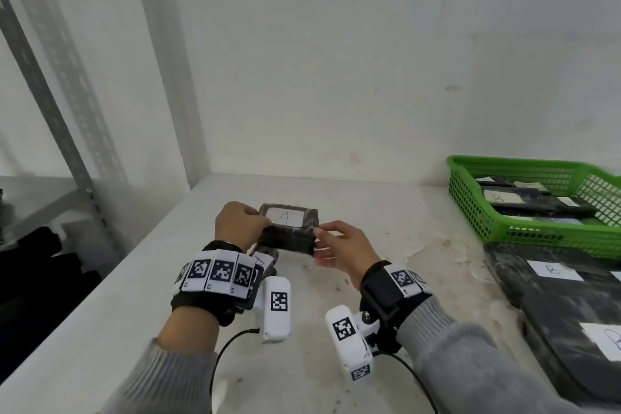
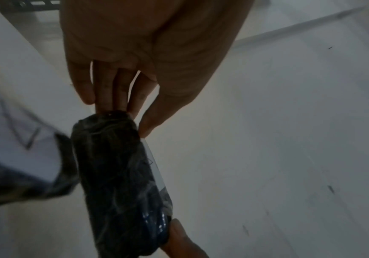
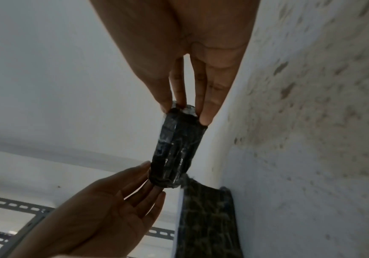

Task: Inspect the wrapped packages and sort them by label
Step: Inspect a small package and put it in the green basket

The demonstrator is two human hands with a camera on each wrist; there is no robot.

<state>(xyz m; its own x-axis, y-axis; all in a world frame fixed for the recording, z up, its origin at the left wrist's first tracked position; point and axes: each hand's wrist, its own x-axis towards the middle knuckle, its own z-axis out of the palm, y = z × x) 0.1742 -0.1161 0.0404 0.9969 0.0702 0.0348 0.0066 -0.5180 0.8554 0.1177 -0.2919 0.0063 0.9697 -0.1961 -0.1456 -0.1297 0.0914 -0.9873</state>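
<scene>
A black wrapped package (image 1: 289, 228) with a white label reading "A" is held just above the table between both hands. My left hand (image 1: 250, 223) pinches its left end, thumb on the label side. My right hand (image 1: 321, 242) pinches its right end. In the left wrist view the package (image 2: 121, 174) runs away from my left hand (image 2: 132, 120) to a right fingertip (image 2: 179, 233). In the right wrist view my right hand (image 3: 185, 113) pinches the package (image 3: 176, 148) at one end, with my left hand (image 3: 148, 181) at the other. A second "A" package (image 1: 267, 260) lies on the table under my left wrist.
A green basket (image 1: 470, 212) at the right back holds several black packages with "B" labels. Larger black wrapped packages with "B" labels (image 1: 554, 299) lie at the front right. A grey metal shelf upright (image 1: 57, 104) stands at the left. The white wall is close behind.
</scene>
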